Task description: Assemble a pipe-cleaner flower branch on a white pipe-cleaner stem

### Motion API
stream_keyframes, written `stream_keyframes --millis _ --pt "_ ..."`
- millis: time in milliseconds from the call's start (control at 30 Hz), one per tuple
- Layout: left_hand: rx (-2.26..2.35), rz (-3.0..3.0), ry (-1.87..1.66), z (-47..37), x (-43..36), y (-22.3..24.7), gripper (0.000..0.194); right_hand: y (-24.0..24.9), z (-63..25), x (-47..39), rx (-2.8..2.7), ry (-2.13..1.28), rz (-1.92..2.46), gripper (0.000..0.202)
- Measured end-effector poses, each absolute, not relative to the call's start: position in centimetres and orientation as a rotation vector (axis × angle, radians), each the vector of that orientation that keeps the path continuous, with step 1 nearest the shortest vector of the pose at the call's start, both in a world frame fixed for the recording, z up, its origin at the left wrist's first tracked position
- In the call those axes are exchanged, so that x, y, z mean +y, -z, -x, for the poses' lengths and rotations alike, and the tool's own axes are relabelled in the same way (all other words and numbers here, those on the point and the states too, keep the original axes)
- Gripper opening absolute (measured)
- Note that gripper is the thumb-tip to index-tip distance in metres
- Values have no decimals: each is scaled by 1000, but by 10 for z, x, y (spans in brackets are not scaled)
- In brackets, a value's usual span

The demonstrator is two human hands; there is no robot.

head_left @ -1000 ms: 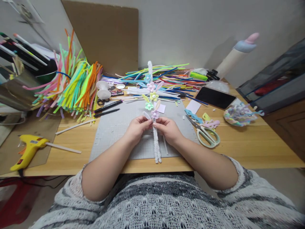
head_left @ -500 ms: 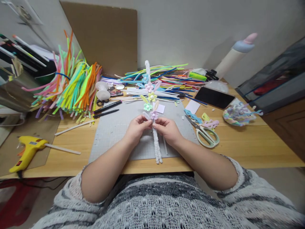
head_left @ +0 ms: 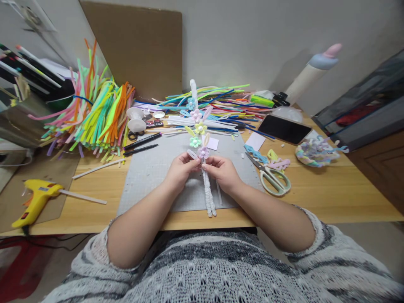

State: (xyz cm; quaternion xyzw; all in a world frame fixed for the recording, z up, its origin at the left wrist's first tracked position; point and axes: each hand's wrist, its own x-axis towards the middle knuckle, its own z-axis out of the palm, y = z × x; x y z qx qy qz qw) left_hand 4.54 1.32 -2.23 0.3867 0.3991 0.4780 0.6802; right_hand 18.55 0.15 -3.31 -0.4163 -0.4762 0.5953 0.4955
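Note:
Between my hands stands a white pipe-cleaner flower stem (head_left: pixel 207 189), wound thickly and bearing several pastel flowers along its length. My left hand (head_left: pixel 182 169) pinches it from the left, just under the lowest, lilac flower (head_left: pixel 203 152). From the right, my right hand (head_left: pixel 222 170) grips the same spot with thumb and fingers. Higher up sit a mint flower (head_left: pixel 195 142), a yellow flower (head_left: pixel 200 128), a pink flower and a blue flower, with looped leaves beside them. The stem's two lower ends hang toward the table's front edge, over the grey cutting mat (head_left: pixel 148 189).
Scissors (head_left: pixel 274 179) lie right of the mat near looped pipe-cleaner pieces (head_left: pixel 277 162) and a phone (head_left: pixel 284 128). A yellow glue gun (head_left: pixel 38 200) rests at left. Bundled pipe cleaners (head_left: pixel 107 113), pens (head_left: pixel 142 145) and loose pipe cleaners (head_left: pixel 208 101) fill the back.
The flower stem has tilted slightly, its top shifting a little left and its lower ends a little right. Both hands keep their hold in nearly the same place.

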Motion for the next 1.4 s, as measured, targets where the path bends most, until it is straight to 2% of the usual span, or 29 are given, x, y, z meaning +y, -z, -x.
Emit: stream_keyframes --millis 167,333,600,767,867,967,1100,1167,1267,1400 --pt "952 -877 -1139 -43 17 20 21 33 -185 1 -1173 -1435 1025 21" --pt "985 -790 -1212 -37 23 16 26 33 -184 0 -1154 -1445 1062 23" --pt "1189 -596 -1508 -20 33 14 31 33 -185 -1 -1140 -1441 1103 23" --pt "1182 -591 -1390 -24 32 18 27 34 -184 1 -1111 -1447 1075 22" --pt "1033 -771 -1205 -31 26 19 45 33 -184 1 -1096 -1472 1040 21" --pt "866 -863 -1032 -36 21 19 36 32 -185 2 -1096 -1485 1011 19" --pt "1004 -839 -1068 -38 21 23 17 32 -186 2 -1083 -1474 1021 20" --pt "1082 -815 -1177 -38 23 25 18 32 -186 3 -1064 -1467 1033 22" --pt "1077 -809 -1283 -38 24 26 30 32 -184 5 -1038 -1451 1031 23" --pt "1007 -773 -1116 -44 19 25 24 32 -183 9 -1021 -1451 997 23"
